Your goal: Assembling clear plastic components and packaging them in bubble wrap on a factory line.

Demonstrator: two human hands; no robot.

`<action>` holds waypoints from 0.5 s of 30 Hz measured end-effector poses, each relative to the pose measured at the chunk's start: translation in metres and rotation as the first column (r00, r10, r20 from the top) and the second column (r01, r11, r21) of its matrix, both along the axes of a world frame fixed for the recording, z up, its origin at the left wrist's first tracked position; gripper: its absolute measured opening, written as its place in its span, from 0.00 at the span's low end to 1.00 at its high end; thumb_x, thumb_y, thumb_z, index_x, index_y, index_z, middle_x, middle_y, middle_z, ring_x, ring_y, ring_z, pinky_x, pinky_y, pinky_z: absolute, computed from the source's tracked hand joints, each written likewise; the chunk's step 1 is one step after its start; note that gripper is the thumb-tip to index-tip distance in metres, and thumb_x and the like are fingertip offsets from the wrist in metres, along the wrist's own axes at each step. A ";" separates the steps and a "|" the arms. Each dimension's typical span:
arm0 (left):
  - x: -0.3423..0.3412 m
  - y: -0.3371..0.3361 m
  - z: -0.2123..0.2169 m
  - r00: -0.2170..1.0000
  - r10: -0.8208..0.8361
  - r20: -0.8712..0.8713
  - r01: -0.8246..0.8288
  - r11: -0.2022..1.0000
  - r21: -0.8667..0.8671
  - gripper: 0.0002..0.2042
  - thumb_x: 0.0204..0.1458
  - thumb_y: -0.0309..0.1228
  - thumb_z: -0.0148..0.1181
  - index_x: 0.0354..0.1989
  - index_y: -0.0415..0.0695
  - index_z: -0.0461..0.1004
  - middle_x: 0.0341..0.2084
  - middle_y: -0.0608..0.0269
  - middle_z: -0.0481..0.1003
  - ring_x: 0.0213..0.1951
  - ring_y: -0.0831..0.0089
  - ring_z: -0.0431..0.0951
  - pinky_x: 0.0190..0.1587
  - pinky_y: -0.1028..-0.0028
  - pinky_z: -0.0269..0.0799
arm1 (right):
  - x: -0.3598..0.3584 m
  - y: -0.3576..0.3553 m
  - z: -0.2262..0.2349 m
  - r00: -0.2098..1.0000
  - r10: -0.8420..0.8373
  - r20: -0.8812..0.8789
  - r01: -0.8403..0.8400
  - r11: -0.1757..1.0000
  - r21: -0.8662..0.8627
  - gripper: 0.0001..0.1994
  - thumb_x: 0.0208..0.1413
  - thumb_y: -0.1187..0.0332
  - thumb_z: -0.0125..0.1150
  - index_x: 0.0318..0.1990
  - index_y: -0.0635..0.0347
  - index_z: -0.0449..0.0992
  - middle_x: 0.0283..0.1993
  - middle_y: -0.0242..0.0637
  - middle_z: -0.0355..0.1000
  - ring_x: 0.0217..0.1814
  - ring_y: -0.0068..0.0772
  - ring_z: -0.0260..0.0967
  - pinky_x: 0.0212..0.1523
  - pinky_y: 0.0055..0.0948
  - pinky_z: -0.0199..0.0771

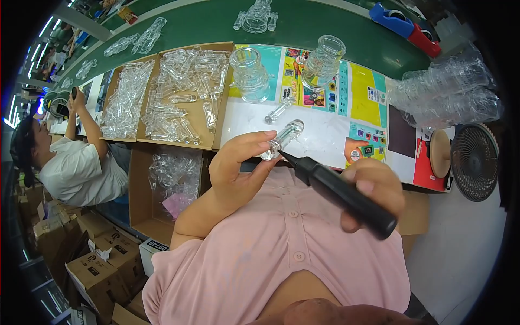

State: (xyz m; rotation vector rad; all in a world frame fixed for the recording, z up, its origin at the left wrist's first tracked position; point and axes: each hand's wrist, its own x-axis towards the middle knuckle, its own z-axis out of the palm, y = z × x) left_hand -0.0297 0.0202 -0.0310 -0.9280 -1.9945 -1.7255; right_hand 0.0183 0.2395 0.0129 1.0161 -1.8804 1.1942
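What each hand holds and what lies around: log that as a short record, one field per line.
Left hand: holds a clear tubular piece
Right hand: grips a black tapered tool
Tool tip: at the piece's near end, contact unclear
Left side: two shallow cardboard boxes of clear parts; co-worker in a white top
Beyond: two clear vessels on printed sheets
Right side: black round fan

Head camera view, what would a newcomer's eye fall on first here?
Probably the black, pointed tool in the right hand, right of centre, pointing toward the clear piece in the left hand. Next, likely the clear parts heaped in the cardboard boxes at upper left, then the dark round fan at far right.
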 end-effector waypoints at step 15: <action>-0.007 0.011 -0.029 0.748 -0.329 0.576 0.150 0.930 0.336 0.19 0.41 0.14 0.59 0.44 0.37 0.67 0.43 0.51 0.70 0.44 0.68 0.71 0.50 0.70 0.66 | -0.093 0.103 -0.140 0.878 0.436 0.200 0.318 -0.218 -0.923 0.17 0.53 0.65 0.53 0.43 0.72 0.66 0.40 0.49 0.70 0.42 0.43 0.71 0.50 0.35 0.72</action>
